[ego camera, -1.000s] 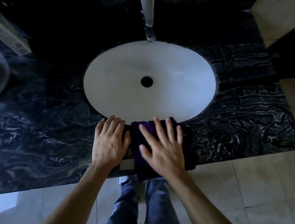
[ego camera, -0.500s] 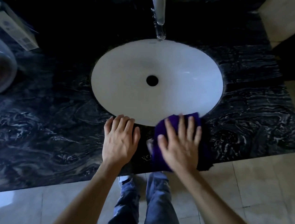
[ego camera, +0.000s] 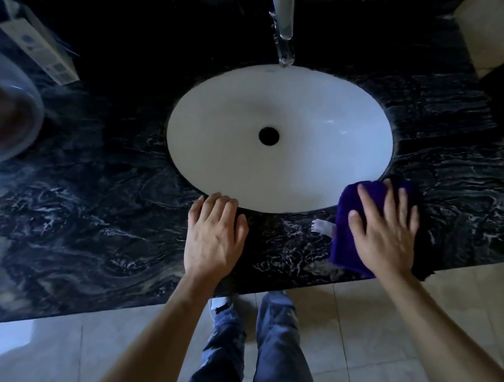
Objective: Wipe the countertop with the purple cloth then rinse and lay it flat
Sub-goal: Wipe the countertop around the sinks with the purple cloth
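The purple cloth lies folded on the dark marbled countertop, at the front right of the white oval sink. My right hand presses flat on the cloth with straight, spread fingers. My left hand rests flat on the bare counter just in front of the sink rim, apart from the cloth. A small white tag sticks out at the cloth's left edge.
A chrome tap stands behind the sink. At the far left sit a glass bowl and a white box. The counter's front edge runs just behind my hands, with tiled floor and my legs below.
My right hand has slid the cloth to the right along the front of the counter, from beside my left hand to the sink's right front. The left hand has stayed in place.
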Demonstrator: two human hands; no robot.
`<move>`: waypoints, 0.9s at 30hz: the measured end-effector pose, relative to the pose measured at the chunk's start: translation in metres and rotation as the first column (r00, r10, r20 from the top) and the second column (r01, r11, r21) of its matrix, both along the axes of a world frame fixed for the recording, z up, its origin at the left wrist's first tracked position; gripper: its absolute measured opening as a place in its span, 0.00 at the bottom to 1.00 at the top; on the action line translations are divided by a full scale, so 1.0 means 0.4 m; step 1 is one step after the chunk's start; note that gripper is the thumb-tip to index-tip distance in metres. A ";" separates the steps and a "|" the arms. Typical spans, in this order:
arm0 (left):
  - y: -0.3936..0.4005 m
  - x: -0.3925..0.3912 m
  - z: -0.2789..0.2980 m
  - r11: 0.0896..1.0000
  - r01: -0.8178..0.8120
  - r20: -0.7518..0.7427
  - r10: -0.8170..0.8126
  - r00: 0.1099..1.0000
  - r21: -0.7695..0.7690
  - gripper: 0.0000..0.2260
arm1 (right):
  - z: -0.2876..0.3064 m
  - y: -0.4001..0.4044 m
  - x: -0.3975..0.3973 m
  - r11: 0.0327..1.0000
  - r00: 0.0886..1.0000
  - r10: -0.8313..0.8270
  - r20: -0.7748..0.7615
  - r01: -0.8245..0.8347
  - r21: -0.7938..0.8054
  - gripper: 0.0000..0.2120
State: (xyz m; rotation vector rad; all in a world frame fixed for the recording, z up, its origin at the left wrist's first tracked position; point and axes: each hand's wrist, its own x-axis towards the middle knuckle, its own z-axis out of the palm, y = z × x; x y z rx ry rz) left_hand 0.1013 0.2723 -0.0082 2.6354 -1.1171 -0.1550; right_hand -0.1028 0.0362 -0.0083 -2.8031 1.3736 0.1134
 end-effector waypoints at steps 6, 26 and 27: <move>-0.006 -0.003 0.001 0.999 -0.029 -0.023 0.028 0.999 -0.027 0.14 | 0.005 0.281 0.158 0.993 0.992 0.117 0.050 -0.117 0.004 0.30; -0.006 -0.001 -0.004 0.998 -0.028 -0.029 0.026 0.999 -0.057 0.17 | 0.009 0.313 0.165 0.986 0.981 0.166 0.104 -0.168 0.006 0.29; -0.003 0.000 -0.004 0.998 -0.023 -0.029 0.021 0.999 -0.057 0.17 | 0.009 0.358 0.182 0.972 0.966 0.228 0.119 -0.232 0.019 0.30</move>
